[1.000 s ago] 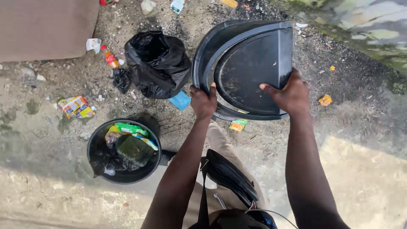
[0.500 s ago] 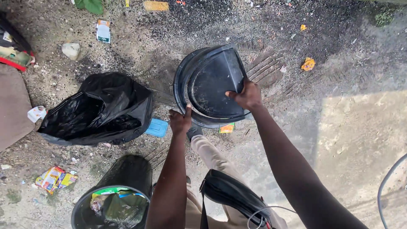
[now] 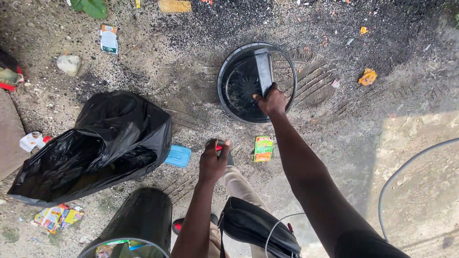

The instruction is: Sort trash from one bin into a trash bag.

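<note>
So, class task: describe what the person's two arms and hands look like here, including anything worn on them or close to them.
Both arms are bare from the frame edge to the fingers: no sleeves, gloves, watch or rings show on the left hand or the right hand. Beige trousers show between the arms. A black strapped bag hangs at the front of the body, with a thin pale cable looping over it.

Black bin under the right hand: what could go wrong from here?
1. The right hand holds the bin by one side of its rim only, while the left hand is off it; the bin might tip or slip.
2. The open black bag lies slumped close by on the left and could snag a foot.
3. Loose litter such as the green carton lies on the gritty ground by the feet, a possible slip.
</note>
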